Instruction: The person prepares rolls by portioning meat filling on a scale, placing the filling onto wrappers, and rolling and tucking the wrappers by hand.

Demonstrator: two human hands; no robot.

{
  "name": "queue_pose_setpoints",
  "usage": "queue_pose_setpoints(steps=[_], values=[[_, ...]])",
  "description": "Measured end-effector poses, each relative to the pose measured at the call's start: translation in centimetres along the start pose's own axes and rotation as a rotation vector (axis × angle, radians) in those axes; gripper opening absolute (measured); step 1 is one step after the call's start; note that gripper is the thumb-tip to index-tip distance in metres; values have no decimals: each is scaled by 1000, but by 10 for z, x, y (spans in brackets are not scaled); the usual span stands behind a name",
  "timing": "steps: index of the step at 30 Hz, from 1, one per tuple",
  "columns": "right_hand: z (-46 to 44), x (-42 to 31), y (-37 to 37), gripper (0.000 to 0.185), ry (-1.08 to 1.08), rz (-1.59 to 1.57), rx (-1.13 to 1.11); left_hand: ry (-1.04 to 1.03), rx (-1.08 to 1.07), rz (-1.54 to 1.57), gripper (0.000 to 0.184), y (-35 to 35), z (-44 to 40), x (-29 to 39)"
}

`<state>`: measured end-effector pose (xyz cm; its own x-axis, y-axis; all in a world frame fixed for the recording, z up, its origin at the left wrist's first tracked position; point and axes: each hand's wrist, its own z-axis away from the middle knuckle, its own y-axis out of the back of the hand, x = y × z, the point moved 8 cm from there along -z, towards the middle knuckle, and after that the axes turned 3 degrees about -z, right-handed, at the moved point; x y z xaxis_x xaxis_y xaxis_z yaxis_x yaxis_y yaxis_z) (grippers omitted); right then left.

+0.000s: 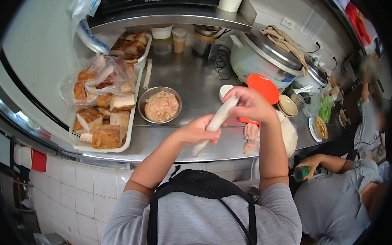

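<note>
A long, whitish roll [224, 111] slants across in front of me above the counter's front edge; I cannot make out what it is made of. My left hand [198, 130] is closed around its lower half, with the bottom end sticking out below. At the upper end, the fingers of my right hand [251, 105] pinch it. To the left of my hands, a metal bowl [140, 104] holds pinkish minced meat [161, 107]. A pale stick [148, 74] lies behind that bowl, beside the white tray.
Browned pork slabs [107, 136] fill a white tray [127, 141] at left, partly under a plastic bag [92, 83]. A large rice cooker [260, 59], an orange plate [263, 88] and raw meat pieces [250, 137] are to the right. A co-worker [332, 203] holding a green-ended container stands close on my right.
</note>
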<state>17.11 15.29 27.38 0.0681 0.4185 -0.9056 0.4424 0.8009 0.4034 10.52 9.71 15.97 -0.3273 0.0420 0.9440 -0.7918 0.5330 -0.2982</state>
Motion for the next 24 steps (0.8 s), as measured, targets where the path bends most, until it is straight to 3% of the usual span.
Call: queue_pose_setpoints(steps=[4,8,12,18,24], values=[[9,-10,-24,33,26,314,75,-88,270,-266,36,3,-13,18],[30,10,-16,35,128,188,396,-244,499,-553,28,15,-18,21],[47,-5,-12,35,403,486,478,-199,506,-658,27,10,-30,23],[62,-4,4,46,263,804,507,-228,428,-774,22,-2,-61,26],[71,9,13,53,201,789,597,-238,350,-752,26,-5,-85,24]])
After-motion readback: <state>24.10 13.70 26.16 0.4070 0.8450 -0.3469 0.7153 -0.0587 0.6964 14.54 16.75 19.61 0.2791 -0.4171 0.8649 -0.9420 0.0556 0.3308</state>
